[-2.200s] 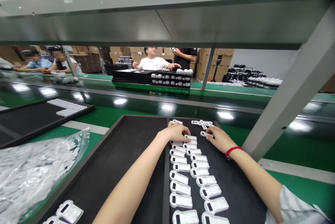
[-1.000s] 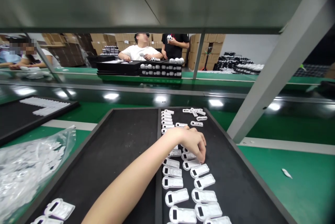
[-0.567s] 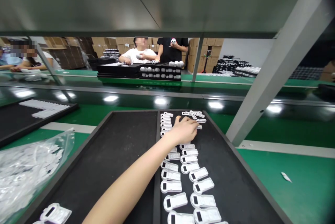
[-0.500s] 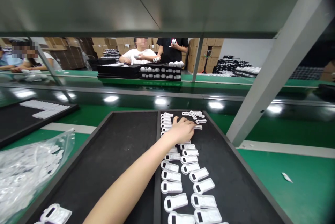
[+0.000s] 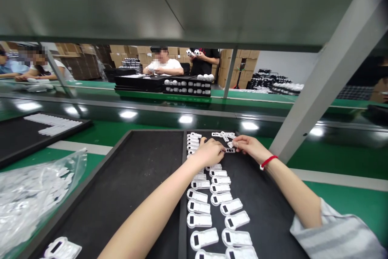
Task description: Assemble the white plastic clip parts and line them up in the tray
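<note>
White plastic parts with small dark windows lie in two columns on the right side of a black divided tray. Over the upper part of these columns rests my left hand, fingers bent down toward a narrow white piece; what lies beneath its fingertips is hidden. My right hand, with a red band at the wrist, pinches a small white part near the tray's far right corner. Loose white pieces lie just beyond both hands.
A clear bag of white parts lies at left, below another black tray. A slanted metal post stands at right, and a shelf hangs overhead. People work across the line behind stacked trays.
My right hand has come in from the right and taken hold of a small white part at the far corner. My left hand has stayed nearly in place.
</note>
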The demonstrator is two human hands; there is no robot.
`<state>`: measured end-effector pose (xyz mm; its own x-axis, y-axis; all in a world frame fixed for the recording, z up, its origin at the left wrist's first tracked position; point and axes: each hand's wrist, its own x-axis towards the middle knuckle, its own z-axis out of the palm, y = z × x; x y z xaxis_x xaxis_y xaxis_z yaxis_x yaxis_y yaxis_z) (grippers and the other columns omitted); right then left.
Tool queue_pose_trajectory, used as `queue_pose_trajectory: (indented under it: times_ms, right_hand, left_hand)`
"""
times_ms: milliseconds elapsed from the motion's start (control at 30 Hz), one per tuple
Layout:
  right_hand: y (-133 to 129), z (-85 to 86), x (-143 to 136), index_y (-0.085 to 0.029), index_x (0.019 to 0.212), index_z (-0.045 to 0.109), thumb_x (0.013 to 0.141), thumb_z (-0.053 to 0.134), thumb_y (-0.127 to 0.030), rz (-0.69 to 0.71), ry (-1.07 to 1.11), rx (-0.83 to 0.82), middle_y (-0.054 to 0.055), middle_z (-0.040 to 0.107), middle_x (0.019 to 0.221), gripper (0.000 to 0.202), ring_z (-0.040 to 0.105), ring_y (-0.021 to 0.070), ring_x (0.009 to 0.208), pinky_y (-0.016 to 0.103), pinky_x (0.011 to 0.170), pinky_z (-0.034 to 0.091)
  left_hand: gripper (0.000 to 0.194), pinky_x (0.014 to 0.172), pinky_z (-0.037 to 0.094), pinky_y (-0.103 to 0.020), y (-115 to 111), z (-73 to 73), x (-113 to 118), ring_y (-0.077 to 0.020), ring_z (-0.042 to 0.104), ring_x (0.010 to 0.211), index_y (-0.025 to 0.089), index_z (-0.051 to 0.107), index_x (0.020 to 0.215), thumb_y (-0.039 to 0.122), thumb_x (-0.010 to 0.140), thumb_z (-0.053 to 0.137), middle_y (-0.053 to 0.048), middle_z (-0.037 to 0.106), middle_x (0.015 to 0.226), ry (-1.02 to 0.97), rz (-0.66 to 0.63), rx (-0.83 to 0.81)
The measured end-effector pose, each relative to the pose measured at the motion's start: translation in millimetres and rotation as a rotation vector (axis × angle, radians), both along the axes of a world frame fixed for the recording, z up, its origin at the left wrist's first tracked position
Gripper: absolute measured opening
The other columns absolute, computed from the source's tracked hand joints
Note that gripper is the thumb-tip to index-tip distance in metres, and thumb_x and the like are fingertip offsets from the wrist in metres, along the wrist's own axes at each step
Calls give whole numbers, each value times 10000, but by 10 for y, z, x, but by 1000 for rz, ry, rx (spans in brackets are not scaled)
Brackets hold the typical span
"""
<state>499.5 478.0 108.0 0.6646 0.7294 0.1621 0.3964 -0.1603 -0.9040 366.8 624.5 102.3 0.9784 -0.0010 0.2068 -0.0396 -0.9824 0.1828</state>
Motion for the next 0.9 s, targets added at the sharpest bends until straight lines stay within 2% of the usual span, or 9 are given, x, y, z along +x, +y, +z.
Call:
queue_pose_trajectory:
  times_ms: [133, 267, 433, 600, 800, 900]
  right_hand:
    - [4, -144, 96, -135, 894, 632, 914, 611, -355, -27, 75, -35, -26, 625, 716, 222, 582, 93, 574, 236, 536, 498]
    - [15, -202, 150, -129, 929, 636, 921, 607, -340, -40, 126, -28, -4, 647, 790, 213, 608, 105, 630, 259, 583, 532]
    - [24, -269, 154, -130, 1001, 632, 929, 596, -337, -54, 190, 31, 29, 666, 889, 222, 643, 129, 723, 290, 646, 560]
    - [60, -301, 155, -139, 1013, 622, 940, 581, -296, -65, 233, 88, 18, 659, 878, 178, 642, 130, 730, 299, 664, 561]
    - [27, -249, 166, -136, 1009, 639, 904, 625, -252, -57, 151, 140, 26, 669, 921, 157, 639, 140, 777, 310, 702, 550]
    - [-5, -214, 172, -138, 1051, 634, 878, 654, -258, -82, 101, 145, 24, 681, 871, 211, 645, 145, 755, 334, 736, 550]
  left_hand:
    - [253, 999, 304, -495, -24, -23, 57, -256, 573, 1072, 217, 695, 978, 303, 953, 458, -56, 702, 1054, -34, 40, 12]
    - [282, 947, 363, -487, -103, -6, 136, -289, 592, 1040, 224, 670, 1075, 419, 891, 578, -79, 703, 1025, -35, 114, 8]
    - [182, 939, 391, -487, -174, 3, 171, -313, 591, 1063, 207, 696, 992, 309, 858, 626, -87, 702, 1022, -27, 155, -2]
    - [224, 943, 420, -460, -145, -30, 158, -287, 631, 1018, 201, 635, 1106, 281, 908, 570, -81, 702, 1043, -83, 165, -72]
    - [286, 946, 457, -324, -77, -45, 176, -228, 623, 1074, 200, 598, 1187, 209, 902, 585, -62, 659, 1189, -206, 155, -262]
    - [274, 922, 476, -297, -43, -61, 188, -216, 639, 1035, 173, 621, 1171, 207, 900, 589, -71, 678, 1148, -245, 163, -384]
